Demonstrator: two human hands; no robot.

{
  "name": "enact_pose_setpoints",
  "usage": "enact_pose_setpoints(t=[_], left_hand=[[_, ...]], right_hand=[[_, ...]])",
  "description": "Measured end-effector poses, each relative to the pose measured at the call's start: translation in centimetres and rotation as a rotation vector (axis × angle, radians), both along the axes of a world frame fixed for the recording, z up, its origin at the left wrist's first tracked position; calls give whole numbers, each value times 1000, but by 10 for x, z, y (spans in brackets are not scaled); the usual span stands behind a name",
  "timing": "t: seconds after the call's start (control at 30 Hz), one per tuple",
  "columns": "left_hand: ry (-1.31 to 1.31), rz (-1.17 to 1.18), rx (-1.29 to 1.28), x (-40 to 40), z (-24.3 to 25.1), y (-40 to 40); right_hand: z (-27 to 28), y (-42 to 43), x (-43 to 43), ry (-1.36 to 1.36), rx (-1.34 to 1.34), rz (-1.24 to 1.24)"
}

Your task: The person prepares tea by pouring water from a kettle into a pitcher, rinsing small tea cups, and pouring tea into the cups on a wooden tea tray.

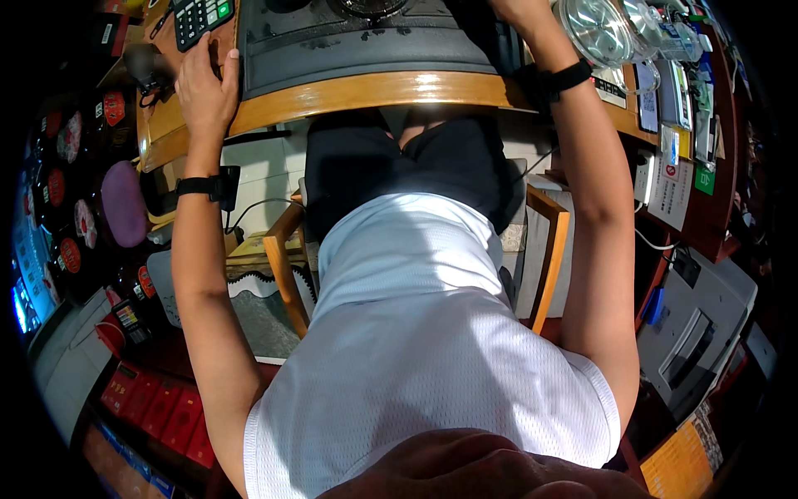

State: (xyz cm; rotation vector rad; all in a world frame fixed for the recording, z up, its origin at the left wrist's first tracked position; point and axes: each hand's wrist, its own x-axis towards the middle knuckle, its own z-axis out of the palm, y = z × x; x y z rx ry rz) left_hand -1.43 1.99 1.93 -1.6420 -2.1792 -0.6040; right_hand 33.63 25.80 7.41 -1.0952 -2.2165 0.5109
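My left hand [204, 93] rests on the wooden tabletop at the upper left, thumb spread from the fingers and nothing in its grasp. Its fingertips reach the lower edge of a black calculator [201, 24] with a green key. The upper picture edge cuts off most of my right hand [519, 11], so its fingers and anything in them are hidden. Between the hands lies a dark tea tray [368, 59], wet in patches. A dark round glass vessel [372, 7] stands on it, partly cut off. Near my right wrist is a clear glass kettle [592, 31].
A curved wooden table edge [374, 90] runs before me. To the right are a plastic bottle [682, 42], a phone-like panel [647, 100] and a grey machine [701, 330]. Dark jars [68, 256] and red boxes [153, 411] stand left. Wooden armrests [552, 249] flank me.
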Motion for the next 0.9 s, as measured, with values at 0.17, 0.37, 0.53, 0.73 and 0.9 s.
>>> enact_pose_setpoints(t=[0.17, 0.37, 0.53, 0.73, 0.9], left_hand=[[9, 3, 6, 2, 2, -4], [-10, -7, 4, 4, 2, -4], [-13, 8, 6, 7, 5, -4], [-14, 11, 13, 8, 3, -5], [-33, -13, 3, 9, 3, -5]], right_hand=[[-9, -3, -1, 109, 144, 91], [-7, 7, 0, 36, 192, 36], [6, 3, 6, 305, 80, -77], [0, -25, 42, 405, -56, -201], [-14, -65, 46, 372, -302, -215]])
